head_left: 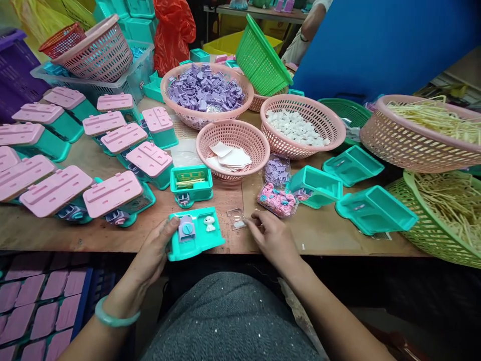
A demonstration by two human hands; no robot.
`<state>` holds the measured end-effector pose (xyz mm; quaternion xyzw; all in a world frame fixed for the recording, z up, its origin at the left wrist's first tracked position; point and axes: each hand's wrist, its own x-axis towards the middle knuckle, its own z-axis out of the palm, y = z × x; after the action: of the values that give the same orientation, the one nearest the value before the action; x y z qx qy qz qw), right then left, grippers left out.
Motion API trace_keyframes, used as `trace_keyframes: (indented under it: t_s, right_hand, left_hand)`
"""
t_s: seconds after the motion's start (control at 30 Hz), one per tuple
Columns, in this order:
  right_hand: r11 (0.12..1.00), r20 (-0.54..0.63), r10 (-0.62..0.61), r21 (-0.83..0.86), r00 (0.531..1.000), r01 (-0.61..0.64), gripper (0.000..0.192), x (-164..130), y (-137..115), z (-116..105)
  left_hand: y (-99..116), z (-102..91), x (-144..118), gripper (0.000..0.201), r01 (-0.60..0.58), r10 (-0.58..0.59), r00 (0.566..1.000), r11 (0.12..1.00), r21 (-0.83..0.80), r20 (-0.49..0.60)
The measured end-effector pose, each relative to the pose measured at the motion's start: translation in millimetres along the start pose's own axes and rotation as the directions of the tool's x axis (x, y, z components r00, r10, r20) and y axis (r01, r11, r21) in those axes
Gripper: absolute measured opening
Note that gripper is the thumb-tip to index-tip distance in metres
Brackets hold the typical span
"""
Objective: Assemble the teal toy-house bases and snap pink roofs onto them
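Note:
My left hand [155, 250] grips the left edge of a teal plastic toy base [197, 239] lying at the table's front edge. On that base sit a purple part [186, 228] and a small white dog figure [209, 223]. My right hand [271, 235] rests on the table just right of the base, fingertips touching a small clear plastic piece [238, 218]. Whether the fingers pinch it I cannot tell. A bag of pink flower pieces [278, 199] lies just beyond that hand.
Pink baskets hold purple parts [206, 91], white figures [296, 128] and white sheets [230, 156]. Teal trays [375, 210] lie right, finished pink-lidded units [112, 193] left. Baskets of cream sticks [447, 200] stand far right. Another person's arm [308, 25] shows at the back.

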<state>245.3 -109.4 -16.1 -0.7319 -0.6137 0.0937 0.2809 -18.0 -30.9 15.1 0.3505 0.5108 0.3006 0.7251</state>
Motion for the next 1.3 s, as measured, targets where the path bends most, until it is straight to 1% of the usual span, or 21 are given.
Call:
trace_keyframes:
  t_s: [0.07,0.1,0.13,0.17,0.23,0.27,0.3,0.37,0.4,0.43,0.47,0.5,0.6,0.73,0.9,1.0,1.13,1.23,1.3]
  right_hand:
    - [0.990,0.016,0.038,-0.135,0.999,-0.035,0.027,1,-4,10]
    - [0.986,0.027,0.058,-0.161,0.998,-0.053,0.026,3,-7,15]
    - [0.987,0.051,0.076,-0.144,0.996,-0.068,0.024,6,-11,18]
    - [0.993,0.088,0.091,-0.083,0.992,-0.084,0.022,9,-14,20]
    - [0.982,0.150,0.125,0.122,0.981,-0.143,0.023,12,-20,18]
    - [0.949,0.173,0.149,0.250,0.974,-0.190,0.026,12,-23,15]
    - [0.891,0.195,0.179,0.383,0.964,-0.243,0.028,11,-26,12]
    - [0.720,0.249,0.239,0.603,0.938,-0.344,0.032,6,-33,5]
    - [0.638,0.276,0.257,0.671,0.926,-0.377,0.034,3,-37,3]
    - [0.581,0.297,0.263,0.711,0.918,-0.396,0.035,0,-41,2]
    - [0.556,0.301,0.263,0.729,0.917,-0.399,0.036,-2,-43,3]
    - [0.558,0.293,0.261,0.732,0.920,-0.392,0.037,-4,-46,4]
    - [0.603,0.252,0.261,0.711,0.932,-0.361,0.038,-7,-47,9]
    - [0.653,0.209,0.287,0.672,0.935,-0.350,0.038,-8,-46,13]
    - [0.731,0.133,0.296,0.605,0.946,-0.314,0.034,-9,-50,15]
    - [0.800,0.053,0.299,0.530,0.953,-0.281,0.030,-8,-55,16]
    - [0.887,-0.033,0.242,0.414,0.970,-0.207,0.027,-8,-59,17]
    - [0.937,-0.054,0.208,0.297,0.977,-0.183,0.023,-9,-60,16]
    - [0.961,-0.037,0.170,0.227,0.985,-0.158,0.022,-11,-61,12]
  left_hand:
    - [-1,2.1,-1,0.065,0.003,-0.003,1.000,1.000,-0.031,0.001]
    - [-2,3.7,-2,0.065,0.002,-0.003,1.000,0.999,-0.042,-0.012]
    - [-3,5.6,-2,0.065,0.001,-0.002,1.000,0.999,-0.052,-0.026]
    - [-3,7.7,-3,0.065,0.000,-0.003,0.999,0.998,-0.064,-0.035]
    - [-5,12.2,-5,0.066,-0.005,0.002,0.999,0.997,-0.079,-0.039]
    - [-5,14.5,-6,0.066,-0.014,0.010,0.999,0.997,-0.079,-0.040]
    - [-6,16.8,-7,0.066,-0.023,0.020,0.999,0.997,-0.074,-0.045]
    - [-6,20.9,-9,0.066,-0.039,0.036,0.998,0.997,-0.059,-0.060]
    - [-6,22.7,-10,0.066,-0.047,0.044,0.997,0.998,-0.052,-0.062]
    - [-6,24.3,-10,0.065,-0.053,0.050,0.997,0.998,-0.045,-0.059]
    - [-7,25.5,-10,0.065,-0.058,0.056,0.997,0.998,-0.038,-0.056]
    - [-7,26.5,-10,0.064,-0.064,0.062,0.997,0.997,-0.033,-0.054]
    - [-8,27.6,-10,0.063,-0.076,0.075,0.995,0.997,-0.019,-0.062]
    - [-11,26.5,-7,0.062,-0.101,0.100,0.993,0.995,-0.010,-0.057]
    - [-16,23.3,-7,0.059,-0.130,0.131,0.991,0.991,0.029,-0.034]
    - [-18,23.1,-10,0.057,-0.153,0.156,0.987,0.986,0.070,-0.042]
    - [-18,25.7,-11,0.060,-0.150,0.156,0.986,0.985,0.085,-0.063]
    - [-17,26.4,-8,0.063,-0.135,0.142,0.986,0.988,0.080,-0.086]
    - [-17,25.1,-6,0.063,-0.136,0.142,0.986,0.988,0.072,-0.092]
